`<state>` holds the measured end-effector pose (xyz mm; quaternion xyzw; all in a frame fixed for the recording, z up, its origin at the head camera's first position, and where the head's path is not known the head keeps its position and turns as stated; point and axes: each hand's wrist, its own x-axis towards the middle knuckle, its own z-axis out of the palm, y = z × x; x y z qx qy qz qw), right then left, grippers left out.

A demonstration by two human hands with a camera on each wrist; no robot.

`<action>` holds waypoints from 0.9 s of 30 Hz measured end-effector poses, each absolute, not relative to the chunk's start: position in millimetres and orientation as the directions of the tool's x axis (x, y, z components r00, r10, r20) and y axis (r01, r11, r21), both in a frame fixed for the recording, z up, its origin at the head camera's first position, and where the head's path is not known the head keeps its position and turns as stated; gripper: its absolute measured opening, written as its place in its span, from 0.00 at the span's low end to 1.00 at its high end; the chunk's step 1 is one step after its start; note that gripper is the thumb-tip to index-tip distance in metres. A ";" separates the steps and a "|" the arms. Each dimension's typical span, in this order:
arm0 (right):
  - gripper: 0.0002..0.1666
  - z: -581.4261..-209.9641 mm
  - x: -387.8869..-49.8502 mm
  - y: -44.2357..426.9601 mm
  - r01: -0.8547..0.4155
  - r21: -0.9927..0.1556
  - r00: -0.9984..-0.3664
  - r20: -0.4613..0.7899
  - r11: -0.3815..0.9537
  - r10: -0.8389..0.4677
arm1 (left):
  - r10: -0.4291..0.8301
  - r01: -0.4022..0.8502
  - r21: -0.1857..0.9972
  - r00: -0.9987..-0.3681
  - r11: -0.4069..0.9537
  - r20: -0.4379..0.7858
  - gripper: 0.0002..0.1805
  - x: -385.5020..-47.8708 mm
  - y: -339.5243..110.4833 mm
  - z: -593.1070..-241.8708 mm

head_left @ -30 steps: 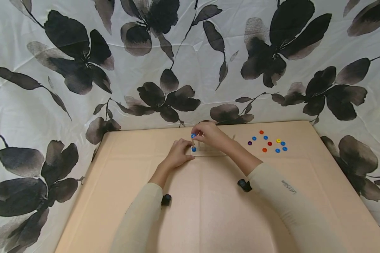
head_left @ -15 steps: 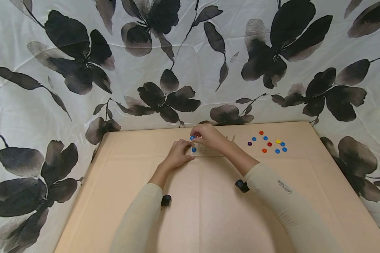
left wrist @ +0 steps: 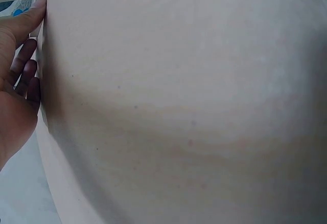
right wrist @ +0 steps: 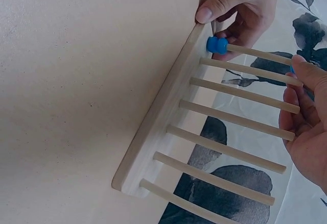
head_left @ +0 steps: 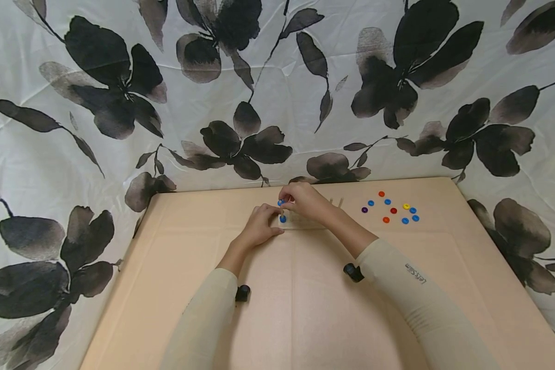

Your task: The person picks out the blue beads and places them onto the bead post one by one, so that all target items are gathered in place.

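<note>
A wooden base with a row of upright pegs (right wrist: 156, 109), a peg rack, stands near the far edge of the table. My left hand (head_left: 259, 225) grips its left end, thumb on the near side and fingers behind, as the right wrist view shows. Blue rings (right wrist: 217, 45) sit stacked at the foot of the end peg (right wrist: 258, 53). At that peg's top my right hand (head_left: 305, 199) pinches another blue ring (head_left: 281, 202), mostly hidden by the fingers. The other pegs in the right wrist view carry no rings. In the left wrist view, my left hand (left wrist: 15, 81) shows at the left edge.
To the right of the rack lie several loose rings: blue (head_left: 387, 202), red (head_left: 393, 210), orange (head_left: 386, 220), yellow (head_left: 406, 206) and dark purple (head_left: 364, 209). A floral cloth (head_left: 259, 77) hangs behind the tan table (head_left: 324, 318).
My right hand has come slightly down and left, lowering the pinched blue ring a little at the end peg. My left hand stays on the rack's end.
</note>
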<state>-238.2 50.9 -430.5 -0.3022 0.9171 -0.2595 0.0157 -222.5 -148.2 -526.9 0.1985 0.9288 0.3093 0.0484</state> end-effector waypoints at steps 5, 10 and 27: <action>0.08 -429.4 -236.4 52.4 -0.538 -0.483 -0.823 0.123 0.691 -0.554 | 0.400 0.340 0.586 -0.916 0.736 0.030 0.30 -223.4 -147.6 -527.6; 0.10 -426.6 -235.1 54.9 -0.515 -0.492 -0.836 0.107 0.702 -0.538 | 0.391 0.322 0.586 -0.920 0.744 0.009 0.29 -223.4 -147.3 -526.5; 0.14 -412.8 -218.2 94.5 -0.526 -0.541 -0.841 0.212 0.656 -0.498 | 0.384 0.294 0.599 -0.923 0.745 -0.025 0.30 -221.0 -147.5 -523.4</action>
